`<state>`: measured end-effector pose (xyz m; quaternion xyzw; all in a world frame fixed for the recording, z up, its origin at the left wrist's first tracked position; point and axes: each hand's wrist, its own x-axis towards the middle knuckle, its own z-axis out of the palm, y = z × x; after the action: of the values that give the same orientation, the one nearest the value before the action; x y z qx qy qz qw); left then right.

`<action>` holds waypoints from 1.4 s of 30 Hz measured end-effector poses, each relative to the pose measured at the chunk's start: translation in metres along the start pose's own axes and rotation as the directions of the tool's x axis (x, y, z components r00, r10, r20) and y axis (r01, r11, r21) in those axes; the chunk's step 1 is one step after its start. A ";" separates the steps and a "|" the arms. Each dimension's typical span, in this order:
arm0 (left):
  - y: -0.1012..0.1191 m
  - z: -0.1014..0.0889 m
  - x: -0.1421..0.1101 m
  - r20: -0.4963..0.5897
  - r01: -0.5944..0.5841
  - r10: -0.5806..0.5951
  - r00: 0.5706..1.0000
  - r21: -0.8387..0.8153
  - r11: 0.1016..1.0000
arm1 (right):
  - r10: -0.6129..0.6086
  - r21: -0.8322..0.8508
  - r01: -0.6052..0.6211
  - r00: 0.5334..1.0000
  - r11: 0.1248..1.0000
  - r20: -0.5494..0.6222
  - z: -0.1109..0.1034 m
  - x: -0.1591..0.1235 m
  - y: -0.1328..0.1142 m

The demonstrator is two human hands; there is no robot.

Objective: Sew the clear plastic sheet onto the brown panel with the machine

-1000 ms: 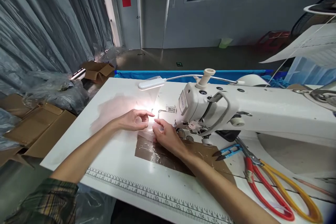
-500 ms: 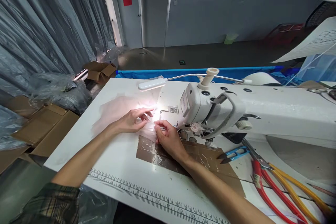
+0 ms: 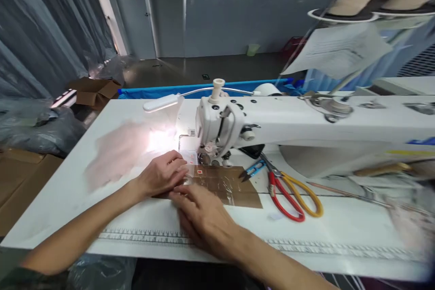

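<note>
My left hand (image 3: pixel 162 174) rests on the white table (image 3: pixel 68 181) just left of the sewing machine's (image 3: pixel 238 122) needle area, fingers curled down onto a thin clear plastic piece (image 3: pixel 190 176). My right hand (image 3: pixel 200 215) lies nearer the front edge, fingers stretched flat toward the same piece and pressing on it. The clear piece lies partly over a brown taped patch (image 3: pixel 231 186) on the table. A small lamp (image 3: pixel 159 103) lights the spot in front of the needle.
Red-handled scissors (image 3: pixel 285 195) and yellow-handled scissors (image 3: pixel 306 190) lie right of the patch, with blue thread snips (image 3: pixel 253 170) beside them. A printed ruler (image 3: pixel 142 235) runs along the table's front edge. Cardboard boxes (image 3: pixel 91 90) and plastic sheeting stand at the left.
The view swung to the right. Both hands drew back from the needle toward me; my right hand went from a pinch by the presser foot to lying flat near the front edge.
</note>
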<state>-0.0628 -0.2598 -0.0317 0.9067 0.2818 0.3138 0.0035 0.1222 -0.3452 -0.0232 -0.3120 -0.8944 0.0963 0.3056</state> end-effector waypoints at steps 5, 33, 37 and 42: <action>0.008 0.019 0.004 0.146 0.106 -0.115 0.983 0.071 0.992 | 0.266 -0.447 -0.227 0.964 0.865 0.024 -0.055 -0.055 0.071; 0.014 0.002 -0.037 -0.029 -0.042 0.045 0.999 0.098 0.994 | 0.293 -0.673 -0.135 0.948 0.727 0.126 -0.010 -0.007 0.061; 0.013 0.002 -0.035 -0.041 -0.037 0.041 0.998 0.108 0.994 | 0.271 -0.663 -0.115 0.953 0.739 0.136 0.000 -0.003 0.065; 0.037 -0.001 -0.040 0.007 -0.145 0.144 0.990 0.035 0.989 | 0.347 -0.515 -0.290 0.938 0.806 0.015 -0.003 -0.005 0.067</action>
<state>-0.0708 -0.3118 -0.0468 0.9253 0.2210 0.3061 -0.0349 0.1606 -0.2954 -0.0473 -0.5211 -0.8381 -0.0746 0.1433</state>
